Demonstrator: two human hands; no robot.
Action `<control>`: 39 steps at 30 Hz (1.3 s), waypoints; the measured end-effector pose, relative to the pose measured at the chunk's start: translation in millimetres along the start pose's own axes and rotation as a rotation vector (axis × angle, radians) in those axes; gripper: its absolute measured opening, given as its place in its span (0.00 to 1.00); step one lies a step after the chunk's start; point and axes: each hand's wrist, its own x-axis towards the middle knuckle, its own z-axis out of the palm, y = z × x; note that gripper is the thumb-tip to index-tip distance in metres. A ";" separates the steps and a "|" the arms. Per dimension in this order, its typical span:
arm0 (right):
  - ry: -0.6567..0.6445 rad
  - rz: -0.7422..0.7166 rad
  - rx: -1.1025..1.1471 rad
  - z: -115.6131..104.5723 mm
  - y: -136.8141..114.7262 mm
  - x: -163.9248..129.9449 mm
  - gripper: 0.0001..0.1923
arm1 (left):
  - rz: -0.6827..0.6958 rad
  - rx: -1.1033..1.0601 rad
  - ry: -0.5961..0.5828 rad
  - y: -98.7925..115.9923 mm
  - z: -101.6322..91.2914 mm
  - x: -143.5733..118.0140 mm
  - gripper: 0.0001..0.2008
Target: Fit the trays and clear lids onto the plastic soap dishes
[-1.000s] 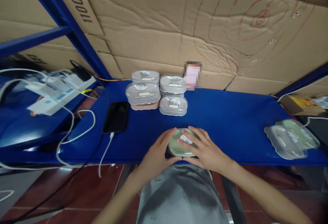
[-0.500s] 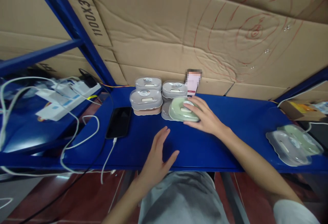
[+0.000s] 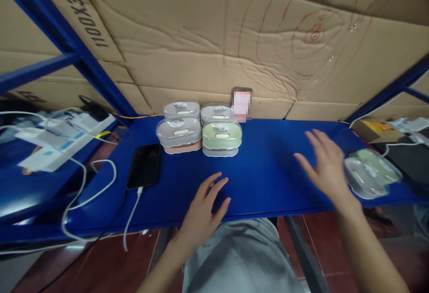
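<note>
A green lidded box (image 3: 221, 135) sits on top of a clear box at the back of the blue shelf (image 3: 268, 167), beside other stacked oval boxes (image 3: 178, 131). My left hand (image 3: 204, 205) rests flat and open on the shelf's front edge, holding nothing. My right hand (image 3: 323, 165) hovers open and blurred over the shelf's right part, just left of a clear box (image 3: 363, 179) and a green box (image 3: 377, 163) lying there.
A black phone (image 3: 144, 165) with a white charging cable (image 3: 97, 190) lies left of the stacks. White power strips and cables (image 3: 50, 136) fill the far left. Cardboard (image 3: 217, 47) lines the back wall. A small cardboard box (image 3: 368, 129) sits at the far right.
My right hand carried the green box from the front edge to the back stack, let go of it, and swung right toward the two boxes. My left hand stayed at the front edge.
</note>
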 end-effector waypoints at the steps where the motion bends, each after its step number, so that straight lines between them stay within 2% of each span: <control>1: 0.069 0.129 -0.083 -7.4 24.8 -22.2 0.37 | 0.015 0.023 -0.004 0.2 0.9 0.2 0.22; 3: 0.175 0.399 -0.276 -15.4 66.9 -64.5 0.39 | 0.049 0.073 -0.006 0.6 3.1 0.6 0.20; 4: 0.154 0.491 -0.325 -15.9 82.2 -83.0 0.40 | 0.064 0.099 -0.007 0.9 4.2 0.8 0.19; 6: 0.082 0.563 -0.359 -11.3 98.8 -111.2 0.39 | 0.086 0.147 -0.012 1.3 6.3 1.2 0.18; 8: 0.034 0.520 -0.342 -1.8 97.8 -124.9 0.36 | 0.099 0.183 -0.022 1.6 7.9 1.6 0.17; 11: 0.079 0.376 -0.272 12.3 70.9 -120.7 0.29 | 0.102 0.200 -0.034 1.5 9.3 1.7 0.17; 15: 0.025 0.139 -0.065 20.2 5.4 -96.8 0.21 | 0.096 0.181 -0.046 1.7 8.3 1.1 0.20; 19: -0.093 -0.105 0.202 15.8 -66.3 -86.0 0.23 | 0.080 0.125 -0.084 2.7 4.0 -0.2 0.28; 22: -0.182 -0.280 0.391 9.5 -99.7 -83.8 0.24 | 0.079 0.077 -0.128 2.4 1.6 -1.6 0.38; 24: -0.217 -0.321 0.479 6.8 -108.6 -80.0 0.24 | 0.079 0.062 -0.163 1.5 1.2 -2.3 0.41; 28: -0.209 -0.266 0.594 7.3 -111.3 -69.4 0.22 | 0.082 0.065 -0.179 0.8 1.9 -2.5 0.42; 34: -0.228 -0.279 0.617 13.6 -122.2 -69.4 0.16 | 0.066 0.048 -0.186 1.0 2.2 -0.9 0.40; 39: -0.204 -0.240 0.683 20.6 -112.7 -67.1 0.18 | 0.059 0.020 -0.155 -2.4 4.1 -0.7 0.41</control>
